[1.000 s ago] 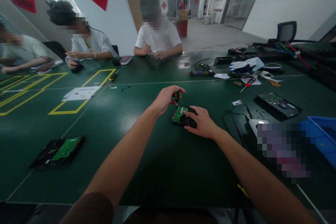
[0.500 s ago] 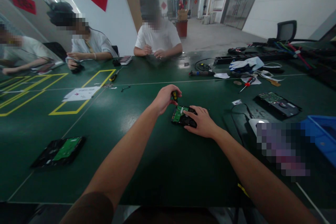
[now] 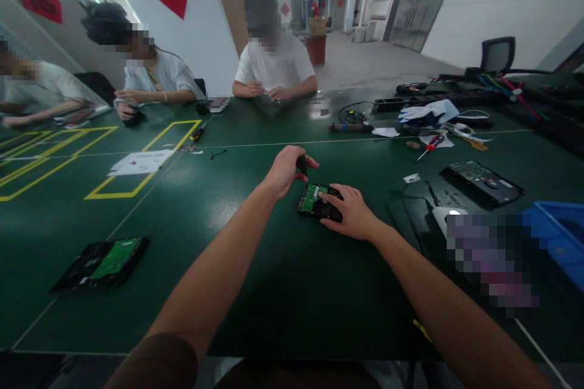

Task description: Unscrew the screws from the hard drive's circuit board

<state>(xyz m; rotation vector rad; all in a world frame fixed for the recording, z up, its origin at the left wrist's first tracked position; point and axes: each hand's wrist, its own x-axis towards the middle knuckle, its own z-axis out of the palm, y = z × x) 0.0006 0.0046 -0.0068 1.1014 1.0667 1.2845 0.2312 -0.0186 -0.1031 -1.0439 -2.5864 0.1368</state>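
Note:
Straight ahead, a hard drive lies on the green table, its green circuit board facing up. My right hand presses on its right side, thumb and fingers gripping the edges and the top. My left hand is closed around the dark handle of a screwdriver, held upright above the drive's far left corner. The fingers cover part of the handle. Whether the tip touches a screw is hidden.
Another hard drive lies at left, a third at right. Near the right edge stands a blue bin. A red screwdriver and cables lie farther back. Several people sit across the table; one faces me.
The screwdriver handle has turned slightly in my left hand, and its yellow marking shows less. My left fingers have shifted a little; my right hand and the drive stay put.

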